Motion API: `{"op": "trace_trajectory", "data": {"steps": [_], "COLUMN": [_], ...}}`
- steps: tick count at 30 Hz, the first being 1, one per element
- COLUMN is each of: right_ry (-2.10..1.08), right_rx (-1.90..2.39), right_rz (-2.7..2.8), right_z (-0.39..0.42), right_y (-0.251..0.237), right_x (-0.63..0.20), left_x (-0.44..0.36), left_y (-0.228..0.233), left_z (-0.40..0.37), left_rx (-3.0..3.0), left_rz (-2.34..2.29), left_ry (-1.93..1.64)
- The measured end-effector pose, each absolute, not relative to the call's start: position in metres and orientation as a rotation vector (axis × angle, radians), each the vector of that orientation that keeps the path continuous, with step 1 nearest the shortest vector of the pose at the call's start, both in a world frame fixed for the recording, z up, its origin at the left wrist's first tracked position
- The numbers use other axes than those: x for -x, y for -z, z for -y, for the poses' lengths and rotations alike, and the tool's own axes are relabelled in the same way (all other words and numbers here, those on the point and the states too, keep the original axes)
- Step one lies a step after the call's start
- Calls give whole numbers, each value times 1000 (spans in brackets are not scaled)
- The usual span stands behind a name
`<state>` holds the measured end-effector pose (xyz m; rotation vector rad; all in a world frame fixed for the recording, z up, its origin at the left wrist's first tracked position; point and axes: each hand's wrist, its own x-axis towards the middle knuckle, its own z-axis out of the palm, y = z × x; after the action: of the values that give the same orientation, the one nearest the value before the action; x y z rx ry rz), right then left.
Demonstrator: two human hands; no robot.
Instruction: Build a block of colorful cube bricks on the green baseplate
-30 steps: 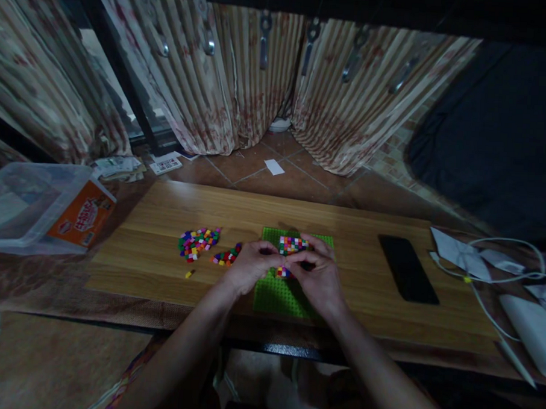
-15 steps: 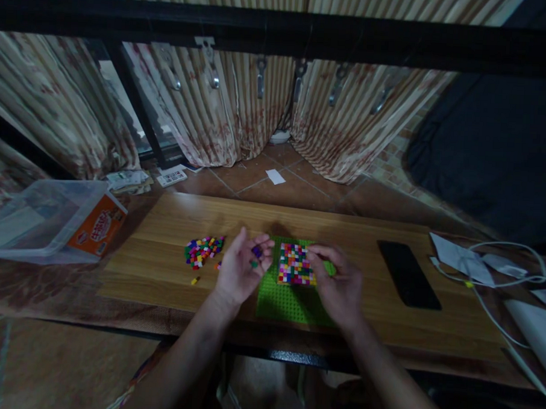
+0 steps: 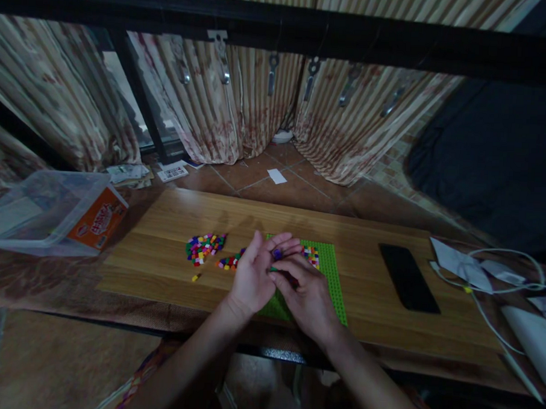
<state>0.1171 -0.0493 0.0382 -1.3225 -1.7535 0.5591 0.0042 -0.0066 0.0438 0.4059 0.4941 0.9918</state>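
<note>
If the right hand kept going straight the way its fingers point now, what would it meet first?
Most likely the left hand. The right hand points up and to the left over the green baseplate, its fingertips already at the small bricks on the left hand's fingers. Depth is unclear.

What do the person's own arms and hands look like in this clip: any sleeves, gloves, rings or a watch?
Both forearms are bare up to the bottom edge of the picture, with no sleeves in view. The left hand and right hand wear no gloves. No watch, bracelet or ring shows on either wrist or on the fingers, though the dim light could hide small details.
</note>
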Motion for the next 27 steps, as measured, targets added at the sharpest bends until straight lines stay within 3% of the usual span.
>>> {"op": "trace_trajectory", "data": {"steps": [10,27], "right_ry": [-401,-223], "right_rx": [1534,1596], "right_rz": [1817,2053], "right_z": [47,41], "right_y": [-34,-27], "right_x": [-170,-160], "left_x": [5,-4], "left_y": [-25,-18], "left_z": [-3,2], "left_rx": [-455,-774], "left_rz": [-959,-1114], "left_ry": [-1008,-809]}}
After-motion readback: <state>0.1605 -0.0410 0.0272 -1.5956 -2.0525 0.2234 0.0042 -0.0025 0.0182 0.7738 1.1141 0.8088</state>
